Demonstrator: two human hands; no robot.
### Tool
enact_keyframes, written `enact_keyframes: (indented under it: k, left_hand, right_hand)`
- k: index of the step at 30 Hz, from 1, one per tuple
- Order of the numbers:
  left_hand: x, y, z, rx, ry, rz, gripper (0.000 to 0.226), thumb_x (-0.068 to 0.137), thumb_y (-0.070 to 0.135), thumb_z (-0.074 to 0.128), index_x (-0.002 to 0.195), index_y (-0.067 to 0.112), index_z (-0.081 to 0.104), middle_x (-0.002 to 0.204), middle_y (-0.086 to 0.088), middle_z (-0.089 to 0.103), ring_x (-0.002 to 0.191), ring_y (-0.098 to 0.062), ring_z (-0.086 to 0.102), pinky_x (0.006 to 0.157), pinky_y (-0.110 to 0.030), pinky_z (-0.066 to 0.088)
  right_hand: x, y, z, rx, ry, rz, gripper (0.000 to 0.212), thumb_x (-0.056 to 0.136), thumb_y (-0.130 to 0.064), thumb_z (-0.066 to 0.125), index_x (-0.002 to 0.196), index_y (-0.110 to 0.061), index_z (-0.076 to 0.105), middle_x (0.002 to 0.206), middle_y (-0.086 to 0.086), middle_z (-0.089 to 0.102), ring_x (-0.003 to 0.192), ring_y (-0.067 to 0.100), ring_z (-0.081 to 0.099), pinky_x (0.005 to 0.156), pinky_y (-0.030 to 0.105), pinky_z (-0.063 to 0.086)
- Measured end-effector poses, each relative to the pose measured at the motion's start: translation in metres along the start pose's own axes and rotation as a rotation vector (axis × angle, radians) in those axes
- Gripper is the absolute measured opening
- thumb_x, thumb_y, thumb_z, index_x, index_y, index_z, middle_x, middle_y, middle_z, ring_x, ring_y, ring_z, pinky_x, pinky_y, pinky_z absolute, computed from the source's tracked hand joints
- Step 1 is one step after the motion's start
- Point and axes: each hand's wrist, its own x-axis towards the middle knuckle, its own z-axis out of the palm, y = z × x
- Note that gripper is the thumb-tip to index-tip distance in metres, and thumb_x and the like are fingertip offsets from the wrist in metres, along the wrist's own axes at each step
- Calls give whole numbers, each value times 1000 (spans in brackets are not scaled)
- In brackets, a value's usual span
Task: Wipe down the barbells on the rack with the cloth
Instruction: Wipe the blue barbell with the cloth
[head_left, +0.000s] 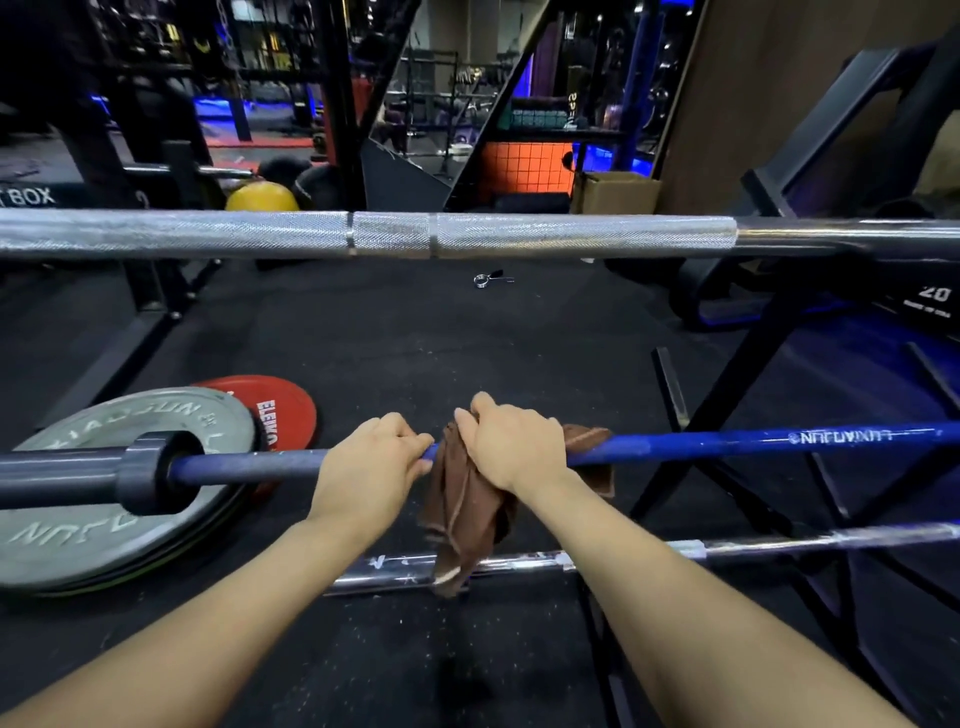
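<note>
Right hand (511, 449) grips the cloth (467, 512) wrapped over the blue bar (701, 446); left hand (376, 460) grips bare bar just beside it. Bar runs left–right across me on the rack (737, 374) — I judge the unwiped length lies rightward, nearer my right hand.

Above the blue-painted steel barbell (727, 441), open air ran up to the knurled silver barbell (467, 235). Left of it, stacked grey and red plates (104, 499) crowded the floor; below it a chrome bar (779, 543) crossed.
</note>
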Motion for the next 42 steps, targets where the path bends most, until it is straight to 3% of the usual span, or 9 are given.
enact_keyframes:
  k: [5, 8, 12, 17, 22, 27, 32, 36, 42]
  left_hand:
    - [21, 40, -5, -301, 27, -195, 61, 92, 56, 37, 144, 23, 38, 127, -9, 48, 122, -27, 43, 103, -34, 33]
    - [36, 91, 14, -104, -167, -126, 67, 84, 74, 20, 142, 43, 32, 135, 2, 42, 125, -25, 40, 104, -43, 31]
    - [47, 129, 27, 22, -129, -98, 46, 88, 69, 29, 122, 48, 51, 116, 14, 48, 111, -20, 42, 87, -37, 36]
    - [29, 71, 26, -32, -47, 66, 44, 84, 65, 39, 119, 46, 59, 111, 18, 55, 98, -20, 51, 77, -35, 50]
    - [21, 38, 13, -109, -85, 64, 43, 85, 50, 58, 125, 34, 60, 113, 14, 57, 96, -17, 50, 90, -28, 41]
    - [26, 45, 5, -176, -43, 62, 32, 83, 34, 69, 114, 31, 67, 109, 12, 61, 95, -18, 56, 84, -26, 40]
    - [25, 55, -23, -489, 18, -8, 30, 78, 29, 73, 108, 31, 69, 102, 14, 64, 97, -4, 59, 88, -20, 44]
    - [11, 57, -50, -766, 47, -83, 34, 78, 14, 76, 106, 31, 66, 102, 13, 68, 91, 9, 61, 85, -10, 45]
    - [-13, 43, -78, -842, 60, -146, 52, 75, 9, 77, 119, 30, 60, 111, 10, 66, 94, 6, 61, 87, -9, 43]
  right_hand:
    - [-14, 42, -28, 421, -74, -179, 45, 100, -36, 40, 141, -17, 37, 143, 9, 43, 132, 26, 40, 109, 36, 29]
    - [-22, 102, -41, 110, 126, -124, 32, 100, -25, 40, 127, -16, 55, 129, 10, 50, 119, 32, 47, 100, 39, 38]
    - [-37, 142, -38, -128, 75, -74, 34, 101, -34, 36, 117, -18, 61, 116, 6, 56, 108, 29, 52, 93, 38, 40]
    - [-41, 143, -40, -105, 38, -135, 33, 101, -39, 36, 108, -23, 63, 108, 5, 57, 106, 27, 53, 85, 38, 46]
    - [-37, 133, -34, -108, 34, -90, 37, 101, -43, 35, 101, -16, 61, 106, 5, 54, 105, 26, 48, 80, 35, 41]
    - [-33, 122, -35, 23, -5, -62, 35, 99, -38, 40, 90, -12, 61, 95, 5, 53, 104, 28, 50, 74, 35, 40]
    - [-24, 78, -30, 170, -4, -184, 44, 93, -35, 56, 134, -19, 52, 127, 9, 51, 123, 28, 44, 99, 38, 40]
    - [-28, 51, -21, 271, -27, -276, 68, 76, -32, 75, 136, -24, 45, 127, 5, 48, 121, 26, 42, 99, 40, 41]
    - [-37, 42, -40, 421, 222, -200, 12, 91, -21, 56, 101, -16, 63, 103, 8, 58, 102, 29, 54, 82, 36, 43]
